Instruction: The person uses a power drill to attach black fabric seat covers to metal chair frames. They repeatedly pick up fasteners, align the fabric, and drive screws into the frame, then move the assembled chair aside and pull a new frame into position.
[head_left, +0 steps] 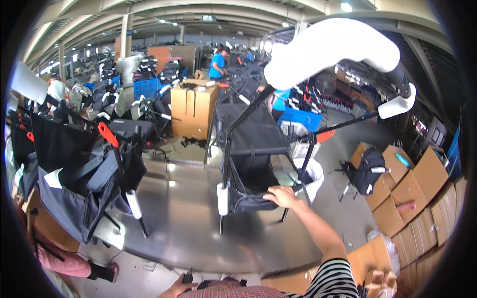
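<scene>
- The right hand [282, 196] was seen stretched out over the steel tabletop [198, 223], fingers curled down and closed over the black fabric edge of a folding stroller frame [253, 149].
- The frame was standing upright on the tabletop near its middle, black fabric basket hanging below, a white foam-wrapped handle [328, 47] raised close to the camera, an orange latch [325, 135] on its right strut.
- The left hand [179, 287] was noted at the lower edge of the view, beside a small dark object; whether it was gripped could not be told.
- A second folded frame [94, 174] with a red lever was leaning on the tabletop's left side, well apart from the first.
- Flat cardboard boxes [412, 193] were stacked at the right; other workers were seen far behind.
- Risk judged: the frame was held by soft fabric only, so a pull could tip it on its thin legs or slide it on the smooth steel.
- Risk judged: fingers near the folding joints could be pinched if the frame collapsed.
</scene>
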Available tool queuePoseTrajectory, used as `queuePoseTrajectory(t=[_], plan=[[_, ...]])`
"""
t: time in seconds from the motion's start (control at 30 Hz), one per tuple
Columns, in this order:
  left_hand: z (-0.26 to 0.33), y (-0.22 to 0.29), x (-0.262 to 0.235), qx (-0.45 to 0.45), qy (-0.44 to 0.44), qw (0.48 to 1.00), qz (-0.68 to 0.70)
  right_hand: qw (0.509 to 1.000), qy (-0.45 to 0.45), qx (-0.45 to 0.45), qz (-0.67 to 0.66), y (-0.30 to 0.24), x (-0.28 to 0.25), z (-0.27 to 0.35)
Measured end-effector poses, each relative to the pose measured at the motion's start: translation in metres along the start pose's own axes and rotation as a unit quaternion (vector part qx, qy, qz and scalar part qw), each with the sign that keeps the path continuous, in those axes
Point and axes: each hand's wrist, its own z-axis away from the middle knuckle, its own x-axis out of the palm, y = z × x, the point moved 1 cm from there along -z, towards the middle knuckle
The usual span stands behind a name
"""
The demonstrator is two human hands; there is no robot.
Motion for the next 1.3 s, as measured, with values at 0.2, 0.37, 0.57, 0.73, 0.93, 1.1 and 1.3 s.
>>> queuePoseTrajectory(t=[0.2,0.37,0.57,0.73,0.93,1.1,1.3], plan=[[0.104,0.037,-0.009,-0.045,-0.038,0.992,0.113,0.994,0.107,0.003,0.021,-0.073,0.013,0.082],[0.137,0.048,-0.002,-0.034,-0.05,0.989,0.136,0.989,0.132,0.001,0.067,-0.101,0.0,0.136],[0.133,0.083,0.03,-0.044,-0.136,0.976,0.166,0.982,0.177,-0.026,0.066,-0.099,-0.004,0.185],[0.151,0.148,0.081,-0.082,-0.242,0.941,0.22,0.976,0.214,-0.031,-0.017,-0.1,-0.01,0.215],[0.173,0.17,0.13,-0.092,-0.308,0.921,0.222,0.956,0.284,0.042,-0.063,-0.115,0.002,0.352],[0.16,0.2,0.177,-0.132,-0.329,0.924,0.144,0.89,0.301,0.338,-0.049,-0.058,-0.005,0.516],[0.149,0.197,0.207,-0.091,-0.361,0.927,0.048,0.789,0.286,0.537,-0.085,-0.011,0.014,0.63]])
